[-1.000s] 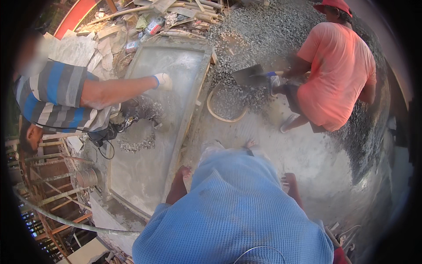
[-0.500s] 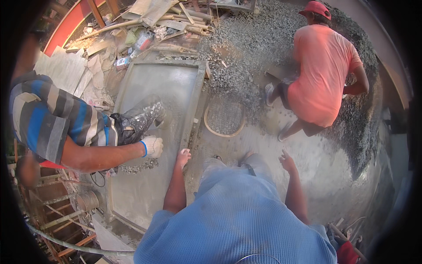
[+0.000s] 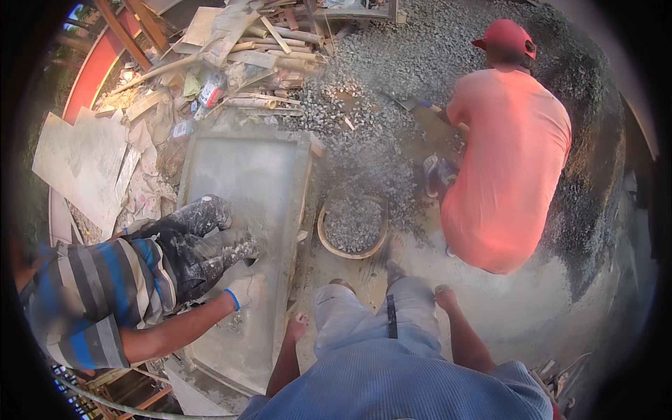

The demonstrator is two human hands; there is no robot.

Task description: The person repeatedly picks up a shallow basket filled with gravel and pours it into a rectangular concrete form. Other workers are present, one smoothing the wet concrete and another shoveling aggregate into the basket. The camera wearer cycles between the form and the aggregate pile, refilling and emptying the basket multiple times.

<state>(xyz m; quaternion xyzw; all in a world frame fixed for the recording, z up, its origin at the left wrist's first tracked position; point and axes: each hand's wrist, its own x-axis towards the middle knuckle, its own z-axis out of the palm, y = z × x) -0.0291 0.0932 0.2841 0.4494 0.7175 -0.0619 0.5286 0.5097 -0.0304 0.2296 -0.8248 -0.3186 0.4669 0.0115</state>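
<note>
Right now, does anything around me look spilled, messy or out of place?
Yes: bamboo poles and a pale sheet at upper left lie jumbled, not stacked. Loose gravel looks scattered outside the basket.

A round, pale-rimmed container (image 3: 351,255) filled with grey gravel (image 3: 352,222) sits upright on the grey floor (image 3: 507,315).

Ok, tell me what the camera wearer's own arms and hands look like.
The left hand and right hand are ungloved. Both forearms are bare, emerging from the blue sleeves of a textured shirt. Finer details are too small to make out.
</note>
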